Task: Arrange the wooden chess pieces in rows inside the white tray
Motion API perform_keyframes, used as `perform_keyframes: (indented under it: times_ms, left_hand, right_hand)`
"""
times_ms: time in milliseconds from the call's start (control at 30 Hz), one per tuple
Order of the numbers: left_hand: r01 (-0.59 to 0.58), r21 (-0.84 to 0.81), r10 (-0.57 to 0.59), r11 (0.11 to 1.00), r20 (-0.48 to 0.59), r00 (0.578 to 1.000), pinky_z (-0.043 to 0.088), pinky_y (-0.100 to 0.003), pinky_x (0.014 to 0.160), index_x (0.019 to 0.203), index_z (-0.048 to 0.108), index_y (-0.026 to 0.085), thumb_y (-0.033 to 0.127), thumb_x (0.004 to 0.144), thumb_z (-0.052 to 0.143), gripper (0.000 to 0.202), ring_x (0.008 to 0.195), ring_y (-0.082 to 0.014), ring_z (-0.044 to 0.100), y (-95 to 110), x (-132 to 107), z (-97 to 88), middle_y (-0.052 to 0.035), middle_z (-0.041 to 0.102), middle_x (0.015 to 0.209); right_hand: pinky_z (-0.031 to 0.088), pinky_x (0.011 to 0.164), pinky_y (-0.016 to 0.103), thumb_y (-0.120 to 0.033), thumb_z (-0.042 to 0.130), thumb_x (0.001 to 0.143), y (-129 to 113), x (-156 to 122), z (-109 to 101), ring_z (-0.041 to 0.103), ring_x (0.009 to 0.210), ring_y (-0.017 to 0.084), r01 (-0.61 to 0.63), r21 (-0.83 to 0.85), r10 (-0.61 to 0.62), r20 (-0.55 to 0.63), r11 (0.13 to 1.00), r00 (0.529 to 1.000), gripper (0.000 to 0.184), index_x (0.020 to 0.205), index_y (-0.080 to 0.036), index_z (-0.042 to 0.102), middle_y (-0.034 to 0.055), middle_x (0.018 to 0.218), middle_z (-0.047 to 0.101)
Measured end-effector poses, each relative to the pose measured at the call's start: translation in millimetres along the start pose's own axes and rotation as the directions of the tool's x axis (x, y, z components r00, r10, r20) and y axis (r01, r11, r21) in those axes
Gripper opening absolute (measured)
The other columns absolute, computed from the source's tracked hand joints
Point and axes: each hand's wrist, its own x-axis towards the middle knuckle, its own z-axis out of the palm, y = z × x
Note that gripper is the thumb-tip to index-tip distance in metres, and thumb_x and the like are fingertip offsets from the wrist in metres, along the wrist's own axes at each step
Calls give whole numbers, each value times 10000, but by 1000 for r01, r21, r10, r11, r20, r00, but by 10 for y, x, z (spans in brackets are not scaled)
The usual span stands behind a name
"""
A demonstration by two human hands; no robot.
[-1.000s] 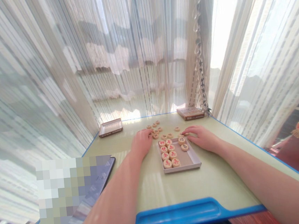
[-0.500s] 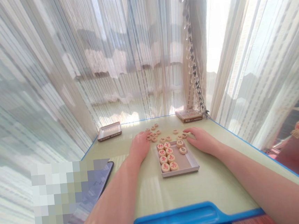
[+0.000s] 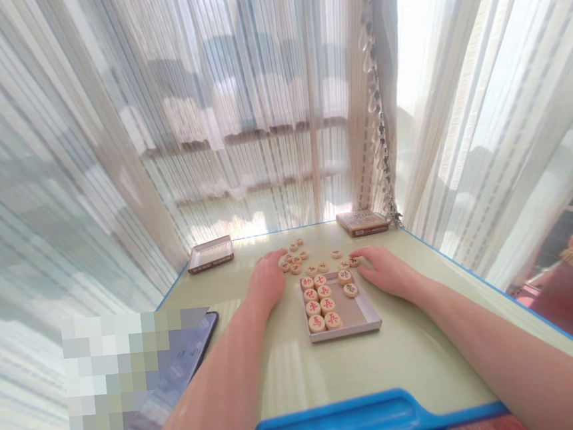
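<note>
A shallow box tray (image 3: 363, 312) stands on the table in front of me. Two columns of red-marked Chinese chess pieces (image 3: 327, 306) fill its left side, and two dark-marked pieces (image 3: 350, 290) lie at its far right. Beyond the tray, loose Chinese chess pieces (image 3: 312, 270) are scattered on the tabletop. To their left, my left hand (image 3: 266, 280) is open, its fingertips beside the nearest ones and nothing visible in its grasp. My right hand (image 3: 384, 270) has thumb and forefinger closed around the edge of a dark-marked piece (image 3: 353, 261), which is still on the table.
An open box lid (image 3: 211, 254) lies at the far left of the table (image 3: 290, 368). At the far right is a closed flat box (image 3: 362, 222). A tablet-like device (image 3: 204, 336) sits by my left forearm. Curtains (image 3: 260, 143) hang behind, and a blue tray edge (image 3: 335, 421) is nearest me.
My left hand has drawn back slightly to the left, uncovering a loose piece. My right fingertips have moved slightly onto the dark-marked piece. The pieces in the tray are unchanged.
</note>
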Motion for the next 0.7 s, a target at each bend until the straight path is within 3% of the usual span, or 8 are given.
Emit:
perform_keyframes:
  times_ms: [133,200,433,700]
  left_hand:
    - [-92,28,86,995,163,983,316,-315,1017,1235,489,244,206,847,330,420,1204,-175,411,74,-14,-4,0,466,1318]
    - [-94,42,85,995,187,979,321,-316,1010,1231,488,228,253,862,313,409,1187,-179,430,103,-29,-6,-19,475,1309]
    - [1,147,-17,989,106,994,407,-331,885,1152,538,166,169,802,354,395,1034,-230,515,131,-59,-52,-117,544,1135]
    - [168,318,-184,933,21,983,441,-375,796,941,656,132,69,740,342,377,927,-279,543,41,-78,-150,-162,553,1021]
  right_hand:
    - [370,935,360,-240,479,753,-3,4,-6,513,1066,246,4,5,-4,1,1000,1000,358,1088,-188,594,71,1115,609]
    - [368,937,356,-234,487,748,-6,8,-6,516,1061,243,6,6,-6,3,1000,1000,352,1079,-191,599,69,1109,612]
    - [375,926,346,-246,483,753,-3,4,4,521,1049,240,12,0,-12,4,1000,1000,343,1070,-195,604,69,1094,615]
    - [368,931,356,-234,471,753,-60,-20,-60,514,1044,243,12,-12,-12,36,1000,999,348,1070,-183,605,73,1099,609]
